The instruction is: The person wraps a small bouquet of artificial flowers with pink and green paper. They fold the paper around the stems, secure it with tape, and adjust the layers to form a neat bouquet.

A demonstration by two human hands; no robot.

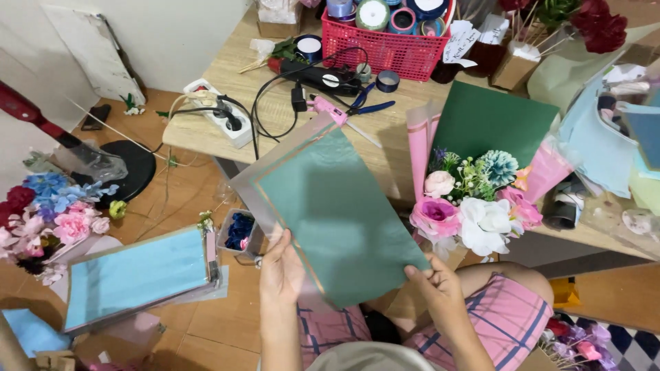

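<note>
We are gripping the green sheet [337, 213] with 2 hands: left hand [280, 269] and right hand [434, 285] pinching its lower edge. Its right edge is hanging just beside the bouquet [471, 199].

Tabletop [206, 130]: light wood grain, cluttered. On it: red plastic basket [388, 49] of ribbon spools at the far edge; white power strip [220, 118] near the left corner, black cables looping away from it; pink glue gun [326, 108]; blue-handled scissors [368, 106]; dark ribbon roll [387, 80] just in front of the basket. Wrapped bouquet [474, 196] lies at the near edge.

Tiled floor [185, 199]: stack of light blue wrapping sheets [134, 278]; small box of dark blue flowers [239, 230]; black round base [137, 165].
</note>
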